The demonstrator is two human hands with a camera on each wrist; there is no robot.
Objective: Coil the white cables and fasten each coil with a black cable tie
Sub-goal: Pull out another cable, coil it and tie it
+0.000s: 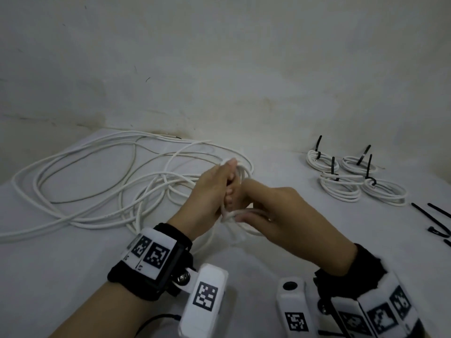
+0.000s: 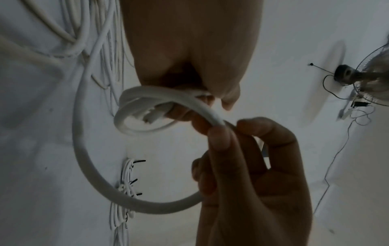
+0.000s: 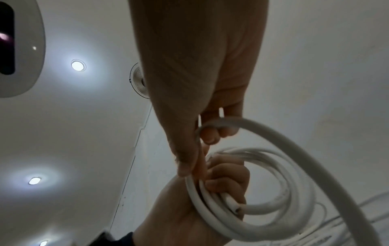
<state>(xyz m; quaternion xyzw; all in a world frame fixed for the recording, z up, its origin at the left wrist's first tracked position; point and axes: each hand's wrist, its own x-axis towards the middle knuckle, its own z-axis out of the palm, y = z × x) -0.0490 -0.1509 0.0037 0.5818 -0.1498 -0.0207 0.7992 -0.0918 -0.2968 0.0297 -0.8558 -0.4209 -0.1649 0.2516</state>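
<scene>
1. Head view only: four tied coils (image 1: 355, 178) and loose black ties (image 1: 436, 220) right of the right hand (image 1: 290, 215); loose cable (image 1: 97, 186) on the tabletop (image 1: 73, 276) left of the left hand (image 1: 207, 193).
2. Right wrist view only: left hand curled around the stacked coil (image 3: 242, 214), cut end showing.
3. Left wrist view only: right hand pinching the cable's next loop (image 2: 84, 158).
</scene>
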